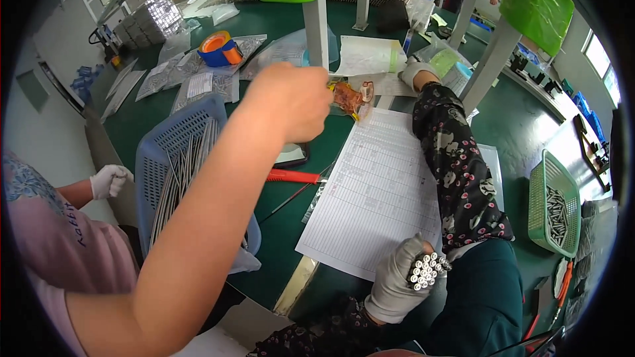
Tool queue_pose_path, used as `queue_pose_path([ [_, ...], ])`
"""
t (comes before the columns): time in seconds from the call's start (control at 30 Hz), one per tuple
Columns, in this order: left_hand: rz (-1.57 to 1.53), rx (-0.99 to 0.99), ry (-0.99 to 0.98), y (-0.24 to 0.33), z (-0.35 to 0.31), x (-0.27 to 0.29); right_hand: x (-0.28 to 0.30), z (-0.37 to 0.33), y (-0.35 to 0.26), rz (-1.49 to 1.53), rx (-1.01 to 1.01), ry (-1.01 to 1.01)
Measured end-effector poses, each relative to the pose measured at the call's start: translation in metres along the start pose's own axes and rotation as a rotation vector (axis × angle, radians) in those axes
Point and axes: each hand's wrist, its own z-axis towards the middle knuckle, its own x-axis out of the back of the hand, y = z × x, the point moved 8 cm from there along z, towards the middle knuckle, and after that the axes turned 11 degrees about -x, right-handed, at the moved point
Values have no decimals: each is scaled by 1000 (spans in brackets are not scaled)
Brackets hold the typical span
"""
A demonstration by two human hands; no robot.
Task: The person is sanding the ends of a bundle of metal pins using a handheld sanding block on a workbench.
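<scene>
My left hand, in a pale glove, is closed round a bundle of short metal pins. Their shiny round ends face up, above the near edge of a printed form sheet. My right arm, in a dark floral sleeve, reaches far over the sheet's right side. At its end my gloved right hand is beside white papers and a clear plastic bag. Its fingers are mostly hidden, and what they touch cannot be made out.
A co-worker's bare arm crosses from the left, fist near a food packet. A blue basket holds long rods; a green basket holds metal pins. Red-handled pliers, tape rolls and table posts stand around.
</scene>
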Motion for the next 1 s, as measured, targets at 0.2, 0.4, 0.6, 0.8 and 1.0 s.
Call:
queue_pose_path([
  [0.2,598,-267,-463,-43,143,64,23,-34,-28,12,-1,-26],
  [0.4,1098,-675,-946,-41,53,-7,30,28,52,226,-156,117],
  [0.6,1295,-796,-945,-36,69,51,30,23,16,254,-58,149],
  [0.8,880,-276,-859,-38,44,38,44,27,32,522,36,241],
  [1.0,934,-691,-927,-3,6,37,36,-2,17,637,30,-31],
])
